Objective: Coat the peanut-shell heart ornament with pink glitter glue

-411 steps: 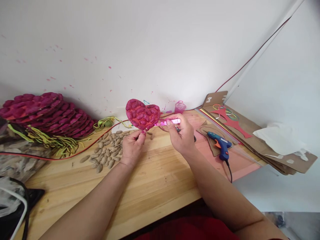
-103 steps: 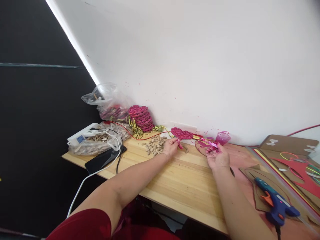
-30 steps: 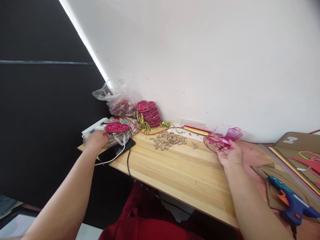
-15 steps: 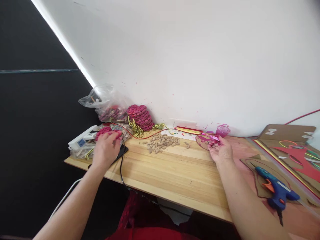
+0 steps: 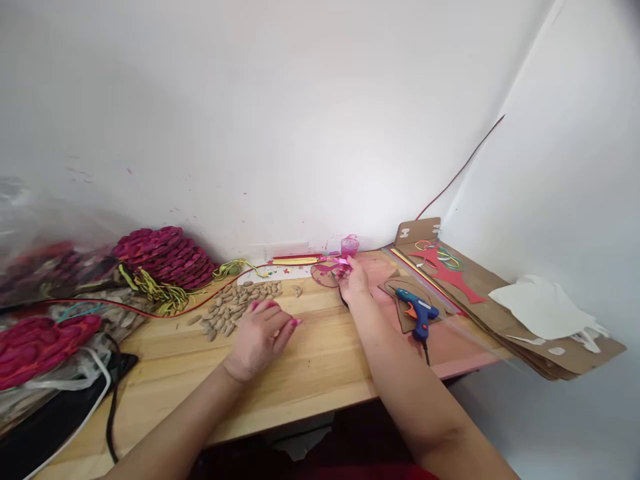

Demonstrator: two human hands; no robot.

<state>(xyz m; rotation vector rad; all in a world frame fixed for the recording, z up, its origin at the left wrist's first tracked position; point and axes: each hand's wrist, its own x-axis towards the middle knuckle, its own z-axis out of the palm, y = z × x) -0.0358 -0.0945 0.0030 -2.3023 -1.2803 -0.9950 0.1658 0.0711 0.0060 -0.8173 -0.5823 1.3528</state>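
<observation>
My left hand (image 5: 260, 337) hovers over the table in front of a pile of unshelled peanuts (image 5: 233, 300). Its fingers are loosely bent, the thumb stands apart, and nothing shows in them. The fingertips are stained pink. My right hand (image 5: 354, 285) is closed on a slim, shiny pink object (image 5: 334, 260) near the wall; its exact kind is unclear. Beside that hand lies a round piece (image 5: 324, 275) with magenta on it, partly covered by the fingers. A pink-stained cup (image 5: 349, 245) stands just behind.
A stack of bumpy magenta pieces (image 5: 165, 257) with yellow-green strings stands left, near another magenta piece (image 5: 45, 347). On the right are a blue glue gun (image 5: 417, 311) on cardboard, a red cutout (image 5: 445, 272) and white material (image 5: 547, 307). A red cord (image 5: 185, 312) crosses the table.
The view has turned right. My left hand has left the magenta piece at the left and moved over the table near the peanuts. My right hand stays closed on the pink object.
</observation>
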